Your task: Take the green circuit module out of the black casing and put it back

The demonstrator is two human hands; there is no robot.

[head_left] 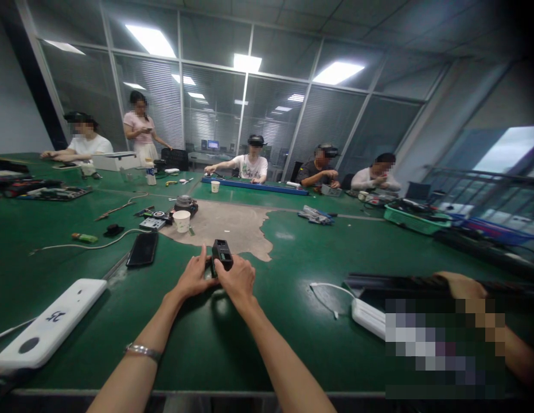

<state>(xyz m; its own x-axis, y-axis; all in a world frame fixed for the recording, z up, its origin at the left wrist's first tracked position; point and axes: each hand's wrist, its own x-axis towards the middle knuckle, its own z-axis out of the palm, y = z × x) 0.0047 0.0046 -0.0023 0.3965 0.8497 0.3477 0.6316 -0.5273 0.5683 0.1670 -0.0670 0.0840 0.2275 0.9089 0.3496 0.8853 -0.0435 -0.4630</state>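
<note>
A small black plastic box (222, 252) stands on the green table in front of me, with openings in its upper face and a bit of green showing inside. My right hand (240, 280) grips its right side, thumb across the near face. On the other side, my left hand (195, 275) holds the box's lower left edge, one finger pointing up along it. The undersides of both hands and the bottom of the box are hidden.
Left of my hands lie a black phone (142, 249) and a white power bank (54, 321). Beyond are a paper cup (181, 221) and loose electronic parts. At right, a co-worker's hand (464, 285) rests near a long black bar (378, 283). Several people sit across the table.
</note>
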